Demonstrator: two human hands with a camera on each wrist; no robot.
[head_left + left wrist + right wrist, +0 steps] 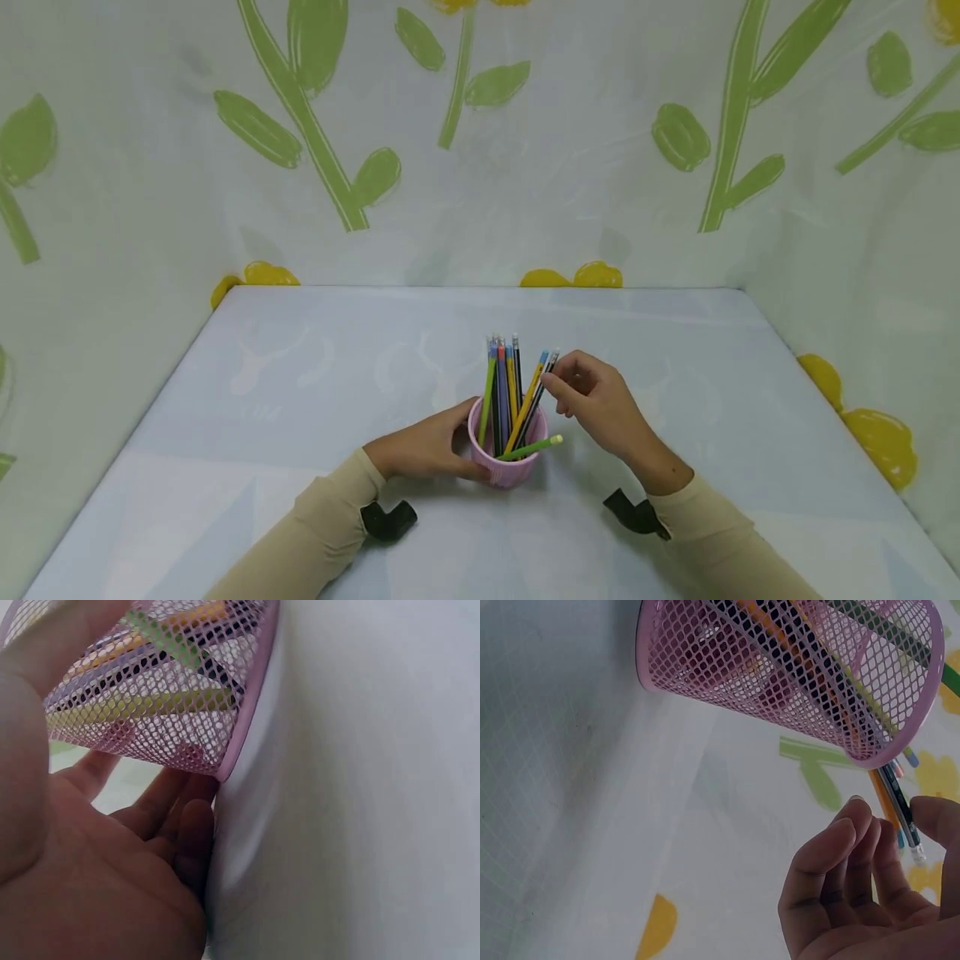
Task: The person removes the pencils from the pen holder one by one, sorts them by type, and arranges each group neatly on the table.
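A pink mesh pencil cup (507,473) stands on the table, filled with several pencils. My left hand (427,443) holds it from the left, thumb across the near side and fingers round the back. The left wrist view shows the cup's mesh wall (165,720) between thumb and fingers. To the right, my right hand (600,404) is at the upper ends of the pencils leaning that way. Its fingers are loosely bent, with the thumb tip right beside a dark pencil (900,802) and the other fingertips apart from the thumb. A yellow pencil (527,402) leans next to the dark one.
A green pencil (534,447) lies low across the cup's rim and sticks out to the right. Pale cloth covers the table (300,392). Behind it rises a pale backdrop (570,183) printed with green leaves and yellow flowers. Black bands (388,522) are at both wrists.
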